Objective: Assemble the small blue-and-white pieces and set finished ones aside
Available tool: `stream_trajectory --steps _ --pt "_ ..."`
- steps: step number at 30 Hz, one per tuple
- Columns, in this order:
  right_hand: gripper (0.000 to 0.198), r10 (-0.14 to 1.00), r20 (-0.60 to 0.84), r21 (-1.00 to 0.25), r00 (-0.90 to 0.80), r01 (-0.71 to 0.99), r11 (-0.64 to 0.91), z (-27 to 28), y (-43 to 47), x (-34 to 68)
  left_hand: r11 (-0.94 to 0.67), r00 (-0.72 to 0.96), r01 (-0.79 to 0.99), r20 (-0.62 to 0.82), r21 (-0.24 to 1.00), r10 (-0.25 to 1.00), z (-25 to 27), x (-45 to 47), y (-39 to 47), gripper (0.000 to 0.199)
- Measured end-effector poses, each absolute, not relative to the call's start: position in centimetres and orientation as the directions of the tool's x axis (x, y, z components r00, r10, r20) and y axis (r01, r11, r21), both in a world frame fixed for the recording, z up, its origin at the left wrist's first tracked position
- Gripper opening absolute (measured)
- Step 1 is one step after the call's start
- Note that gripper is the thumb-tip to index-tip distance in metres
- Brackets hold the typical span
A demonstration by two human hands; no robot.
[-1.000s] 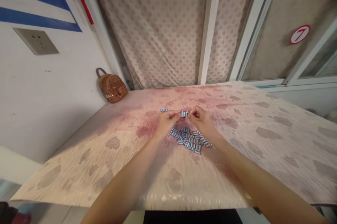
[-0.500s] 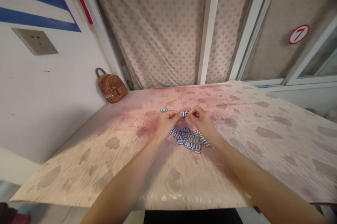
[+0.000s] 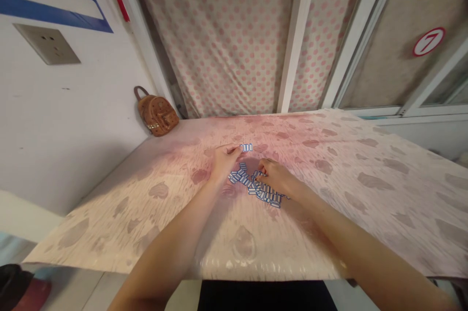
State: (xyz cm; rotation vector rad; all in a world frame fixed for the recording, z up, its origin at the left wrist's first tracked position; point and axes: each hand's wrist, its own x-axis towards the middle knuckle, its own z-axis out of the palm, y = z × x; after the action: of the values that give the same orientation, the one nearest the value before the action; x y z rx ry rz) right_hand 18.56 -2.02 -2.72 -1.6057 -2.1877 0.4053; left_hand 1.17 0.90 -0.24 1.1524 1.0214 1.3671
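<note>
My left hand (image 3: 224, 159) is closed in a pinch on a small strip of blue-edged white pieces (image 3: 247, 147), held just above the table. The strip sticks out to the right of its fingertips. My right hand (image 3: 274, 174) has moved down to the heap of similar blue-and-white pieces (image 3: 266, 194). Its fingers are bent together at the heap's upper edge, and what lies between them is too small to make out. The heap spreads in front of both hands, partly covered by the right one.
The table (image 3: 175, 223) has a pinkish cloth with leaf-like patches. A brown mini backpack (image 3: 159, 115) stands at its far left corner by the wall. Behind the table hangs a dotted curtain (image 3: 226, 43). A wall socket (image 3: 48, 44) is at left.
Both hands were together on one small piece; now the left alone holds the strip and the right has drawn back to the heap. A small row seen behind the left hand is no longer visible.
</note>
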Motion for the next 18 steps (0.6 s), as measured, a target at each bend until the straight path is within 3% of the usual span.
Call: stream_trajectory --steps 6,14,18 --pt "0.026 0.966 0.138 -0.506 -0.217 0.823 0.257 -2.9 -2.0 18.8 -0.111 -0.005 -0.147 0.111 0.983 0.994 -0.3 1.1 0.9 0.018" --pt "0.012 0.963 0.193 -0.522 -0.189 0.811 0.264 -2.7 -2.0 18.9 -0.105 0.017 -0.126 0.108 0.986 0.994 -0.5 1.2 0.9 0.017" --pt "0.012 0.919 0.351 -0.568 -0.18 0.739 0.362 -1.6 -2.2 18.8 -0.1 0.042 -0.132 0.106 0.986 0.993 -0.5 1.1 0.9 0.014"
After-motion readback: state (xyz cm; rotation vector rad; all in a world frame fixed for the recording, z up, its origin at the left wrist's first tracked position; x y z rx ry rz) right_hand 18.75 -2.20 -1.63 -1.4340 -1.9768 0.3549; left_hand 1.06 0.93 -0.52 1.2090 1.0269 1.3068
